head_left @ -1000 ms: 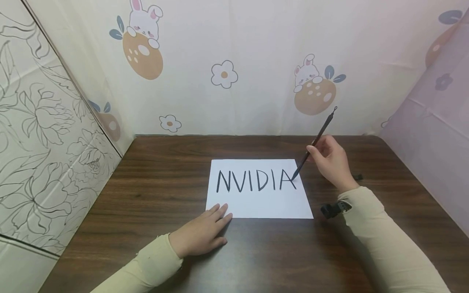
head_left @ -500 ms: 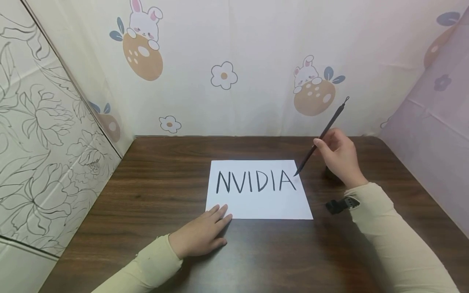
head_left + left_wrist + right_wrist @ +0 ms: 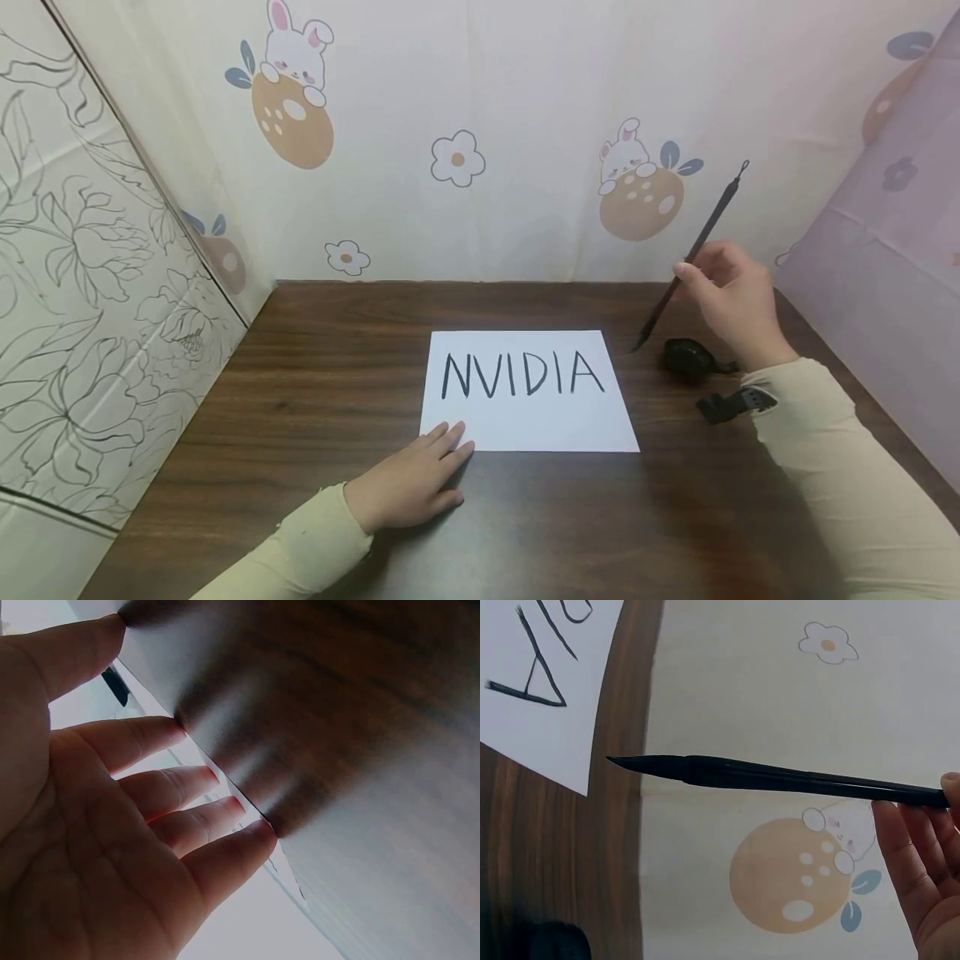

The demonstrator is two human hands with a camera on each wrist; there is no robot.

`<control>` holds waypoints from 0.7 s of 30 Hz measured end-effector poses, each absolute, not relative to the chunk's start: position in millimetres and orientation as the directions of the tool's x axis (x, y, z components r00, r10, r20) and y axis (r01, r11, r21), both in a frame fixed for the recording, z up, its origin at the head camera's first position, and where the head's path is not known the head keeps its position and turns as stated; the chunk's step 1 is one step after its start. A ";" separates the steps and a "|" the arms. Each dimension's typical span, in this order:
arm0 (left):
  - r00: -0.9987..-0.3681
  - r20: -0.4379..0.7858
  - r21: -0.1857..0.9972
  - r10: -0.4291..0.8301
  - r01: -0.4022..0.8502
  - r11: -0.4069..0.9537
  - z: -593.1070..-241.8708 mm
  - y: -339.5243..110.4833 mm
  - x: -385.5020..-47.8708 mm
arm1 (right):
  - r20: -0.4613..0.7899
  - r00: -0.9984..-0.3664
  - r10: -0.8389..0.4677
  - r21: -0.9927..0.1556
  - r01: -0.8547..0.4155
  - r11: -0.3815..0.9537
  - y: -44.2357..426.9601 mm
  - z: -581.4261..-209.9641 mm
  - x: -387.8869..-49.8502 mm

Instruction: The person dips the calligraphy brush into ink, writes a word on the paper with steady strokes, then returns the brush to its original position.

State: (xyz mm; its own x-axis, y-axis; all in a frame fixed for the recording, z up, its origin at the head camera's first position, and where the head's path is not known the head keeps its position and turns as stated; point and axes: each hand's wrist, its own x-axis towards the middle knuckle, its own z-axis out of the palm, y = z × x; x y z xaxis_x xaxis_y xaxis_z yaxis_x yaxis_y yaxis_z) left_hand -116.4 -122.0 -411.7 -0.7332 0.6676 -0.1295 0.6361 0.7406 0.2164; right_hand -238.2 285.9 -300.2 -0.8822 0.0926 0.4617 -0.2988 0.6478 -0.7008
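Observation:
A white sheet of paper (image 3: 555, 427) bears the word NVIDIA in black brush strokes. On its lower left corner rests my left hand (image 3: 411, 485), palm down with the fingers spread straight. My right hand (image 3: 738, 302) pinches a dark calligraphy brush (image 3: 708, 229) by its handle, between thumb and fingers. The brush slants, its black tip off the right side of the paper and apart from the table. In the right wrist view the pointed brush tip (image 3: 645, 764) shows fully. Below the right hand lies a round black object (image 3: 686, 357) with a short tail; its kind is unclear.
The dark wood table (image 3: 315, 358) ends at the back against a curtain (image 3: 525, 225) printed with rabbits and flowers. To the left stands a panel with line-drawn flowers (image 3: 82, 233). A black strap device (image 3: 735, 405) sits at the right wrist.
The right hand has lifted the brush off the last letter and carried it right, beyond the paper's edge. This uncovers the round black object. The left hand stays put.

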 end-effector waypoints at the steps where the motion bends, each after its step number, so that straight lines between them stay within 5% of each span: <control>1: -0.733 -0.130 0.218 0.667 0.636 0.741 -411.8 -122.0 -116.5 | 0.461 -0.882 0.097 -0.705 -0.298 0.643 288.4 -298.3 -238.4; 11: -0.733 -0.128 0.218 0.668 0.636 0.740 -411.3 -121.9 -115.9 | 0.430 -0.889 0.158 -0.823 -0.314 0.473 318.8 -286.6 -245.2; 21: -0.733 -0.134 0.223 0.667 0.634 0.741 -409.8 -121.7 -115.7 | 0.315 -0.935 0.160 -0.859 -0.210 0.467 351.0 -279.3 -251.4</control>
